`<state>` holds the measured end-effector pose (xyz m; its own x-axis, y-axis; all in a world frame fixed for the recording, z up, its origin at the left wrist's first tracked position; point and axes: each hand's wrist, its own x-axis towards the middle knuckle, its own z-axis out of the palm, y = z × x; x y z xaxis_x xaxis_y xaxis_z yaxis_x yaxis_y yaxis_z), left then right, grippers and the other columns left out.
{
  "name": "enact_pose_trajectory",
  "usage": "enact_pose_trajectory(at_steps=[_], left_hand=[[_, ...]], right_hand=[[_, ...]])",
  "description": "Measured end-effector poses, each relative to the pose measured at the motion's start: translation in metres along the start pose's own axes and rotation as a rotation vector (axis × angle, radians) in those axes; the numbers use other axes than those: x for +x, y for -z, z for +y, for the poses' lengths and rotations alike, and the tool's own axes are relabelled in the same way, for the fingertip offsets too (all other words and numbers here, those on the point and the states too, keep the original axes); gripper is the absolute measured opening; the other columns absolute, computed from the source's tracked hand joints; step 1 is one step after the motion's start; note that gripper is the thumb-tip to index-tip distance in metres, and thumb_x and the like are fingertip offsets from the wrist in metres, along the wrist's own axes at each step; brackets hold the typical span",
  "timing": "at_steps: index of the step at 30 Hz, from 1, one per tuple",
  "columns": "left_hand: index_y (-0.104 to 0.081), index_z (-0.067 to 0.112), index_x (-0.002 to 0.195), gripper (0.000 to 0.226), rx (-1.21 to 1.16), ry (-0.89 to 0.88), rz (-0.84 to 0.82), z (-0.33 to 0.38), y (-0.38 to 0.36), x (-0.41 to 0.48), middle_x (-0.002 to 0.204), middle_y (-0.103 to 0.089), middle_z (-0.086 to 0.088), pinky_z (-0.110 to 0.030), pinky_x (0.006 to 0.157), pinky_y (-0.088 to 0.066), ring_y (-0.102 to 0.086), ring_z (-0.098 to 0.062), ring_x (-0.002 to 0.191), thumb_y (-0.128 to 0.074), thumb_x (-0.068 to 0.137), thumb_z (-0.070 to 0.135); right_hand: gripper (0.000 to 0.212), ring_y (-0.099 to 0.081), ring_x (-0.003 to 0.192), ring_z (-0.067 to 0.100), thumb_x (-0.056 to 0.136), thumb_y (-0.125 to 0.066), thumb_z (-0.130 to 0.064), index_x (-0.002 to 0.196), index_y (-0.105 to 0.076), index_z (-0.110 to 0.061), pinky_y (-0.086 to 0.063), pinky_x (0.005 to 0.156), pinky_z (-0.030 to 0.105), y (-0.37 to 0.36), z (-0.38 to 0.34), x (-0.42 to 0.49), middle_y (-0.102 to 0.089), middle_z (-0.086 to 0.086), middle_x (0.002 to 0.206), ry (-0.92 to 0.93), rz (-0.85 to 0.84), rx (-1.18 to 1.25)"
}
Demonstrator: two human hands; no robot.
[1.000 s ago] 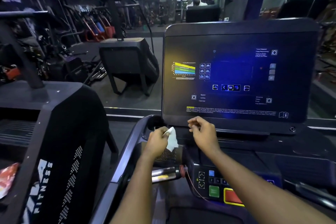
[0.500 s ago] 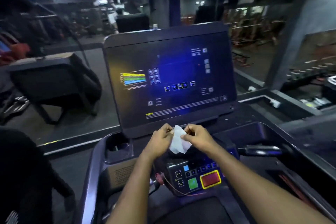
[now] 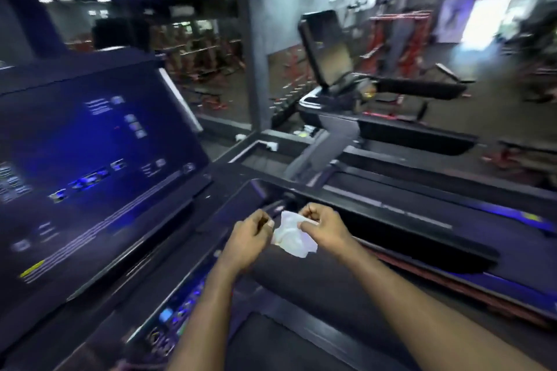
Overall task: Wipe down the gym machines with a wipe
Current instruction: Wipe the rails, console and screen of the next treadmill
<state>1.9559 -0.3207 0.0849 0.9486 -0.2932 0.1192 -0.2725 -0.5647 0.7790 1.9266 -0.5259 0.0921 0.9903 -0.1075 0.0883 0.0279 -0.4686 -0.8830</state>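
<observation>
White wipe stretched between the two hands above the treadmill console: left hand pinches its left edge, right hand its upper right corner. Touchscreen lies up and left, nearer the left hand; wiping has apparently not begun.

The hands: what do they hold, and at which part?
Both hold one white wipe: left hand at its left edge, right hand at its top right.

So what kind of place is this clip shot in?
A commercial gym floor, most likely. The person stands at a treadmill console screen, a second treadmill sits to the right, and red weight racks line the back.
</observation>
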Motion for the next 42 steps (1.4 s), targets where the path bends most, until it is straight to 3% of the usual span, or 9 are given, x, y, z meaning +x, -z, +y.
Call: enact_pose_trajectory(at_steps=[4, 9, 14, 20, 22, 25, 34, 39, 42], left_hand=[[-0.059, 0.02, 0.085, 0.016, -0.056, -0.115, -0.144, 0.058, -0.067, 0.021, 0.073, -0.07, 0.007, -0.032, 0.072, -0.05, -0.063, -0.006, 0.068, -0.056, 0.1, 0.021], [-0.061, 0.013, 0.092, 0.011, -0.133, -0.217, -0.3, 0.157, -0.174, 0.028, 0.077, -0.072, -0.001, -0.031, 0.064, -0.051, -0.062, -0.003, 0.061, -0.056, 0.102, 0.015], [-0.061, 0.027, 0.089, 0.015, -0.15, -0.309, -0.401, 0.241, -0.276, 0.029, 0.078, -0.071, 0.003, -0.037, 0.073, -0.059, -0.068, -0.01, 0.074, -0.055, 0.101, 0.02], [-0.06, 0.029, 0.091, 0.013, -0.134, -0.366, -0.464, 0.328, -0.367, 0.034, 0.078, -0.072, 0.002, -0.048, 0.076, -0.058, -0.066, -0.018, 0.069, -0.055, 0.102, 0.024], [-0.061, 0.028, 0.093, 0.011, -0.115, -0.389, -0.485, 0.352, -0.392, 0.039, 0.078, -0.072, 0.002, -0.047, 0.071, -0.056, -0.066, -0.026, 0.067, -0.056, 0.102, 0.025], [-0.063, 0.026, 0.094, 0.01, -0.102, -0.42, -0.498, 0.38, -0.424, 0.051, 0.078, -0.072, 0.004, -0.043, 0.072, -0.056, -0.066, -0.022, 0.069, -0.056, 0.102, 0.025], [-0.062, 0.027, 0.093, 0.011, -0.135, -0.422, -0.486, 0.408, -0.521, 0.156, 0.076, -0.072, 0.005, -0.039, 0.074, -0.057, -0.063, -0.009, 0.065, -0.055, 0.102, 0.024], [-0.061, 0.027, 0.09, 0.015, -0.202, -0.374, -0.415, 0.417, -0.561, 0.257, 0.076, -0.07, -0.001, -0.044, 0.07, -0.056, -0.06, -0.01, 0.061, -0.055, 0.102, 0.02], [-0.059, 0.03, 0.088, 0.016, -0.191, -0.373, -0.378, 0.418, -0.573, 0.321, 0.075, -0.069, -0.005, -0.047, 0.065, -0.054, -0.055, -0.012, 0.059, -0.055, 0.101, 0.021]], right_hand=[[0.005, -0.053, 0.061, -0.004, 0.084, -0.066, 0.0, 0.084, -0.067, -0.005, -0.04, 0.059, 0.01, 0.081, 0.037, -0.03, -0.067, -0.003, 0.074, -0.085, 0.146, 0.01], [0.012, -0.059, 0.07, 0.002, 0.084, -0.068, -0.004, 0.079, -0.068, -0.014, -0.044, 0.068, 0.016, 0.201, 0.092, -0.084, -0.073, 0.0, 0.082, -0.166, 0.325, -0.013], [0.011, -0.059, 0.071, 0.006, 0.084, -0.067, -0.007, 0.078, -0.068, -0.015, -0.044, 0.062, 0.015, 0.307, 0.144, -0.132, -0.071, -0.002, 0.079, -0.213, 0.445, -0.052], [0.014, -0.06, 0.07, 0.0, 0.086, -0.072, -0.008, 0.078, -0.069, -0.019, -0.042, 0.059, 0.007, 0.421, 0.189, -0.178, -0.072, -0.007, 0.081, -0.267, 0.592, -0.032], [0.011, -0.06, 0.069, 0.001, 0.086, -0.073, -0.009, 0.079, -0.07, -0.017, -0.042, 0.059, 0.008, 0.448, 0.204, -0.185, -0.072, -0.007, 0.079, -0.283, 0.636, -0.027], [0.012, -0.059, 0.067, -0.001, 0.085, -0.074, -0.009, 0.078, -0.068, -0.018, -0.041, 0.058, 0.008, 0.48, 0.223, -0.188, -0.07, -0.008, 0.077, -0.305, 0.668, -0.029], [0.012, -0.058, 0.067, -0.004, 0.085, -0.074, -0.011, 0.077, -0.069, -0.018, -0.041, 0.057, 0.008, 0.562, 0.295, -0.109, -0.069, -0.01, 0.075, -0.317, 0.65, -0.09], [0.011, -0.058, 0.066, -0.006, 0.084, -0.075, -0.014, 0.076, -0.069, -0.02, -0.041, 0.059, 0.01, 0.618, 0.329, -0.001, -0.069, -0.012, 0.074, -0.284, 0.562, -0.153], [0.02, -0.061, 0.069, 0.003, 0.083, -0.075, -0.013, 0.07, -0.065, -0.025, -0.043, 0.061, 0.014, 0.644, 0.339, 0.066, -0.07, -0.01, 0.074, -0.261, 0.51, -0.166]])
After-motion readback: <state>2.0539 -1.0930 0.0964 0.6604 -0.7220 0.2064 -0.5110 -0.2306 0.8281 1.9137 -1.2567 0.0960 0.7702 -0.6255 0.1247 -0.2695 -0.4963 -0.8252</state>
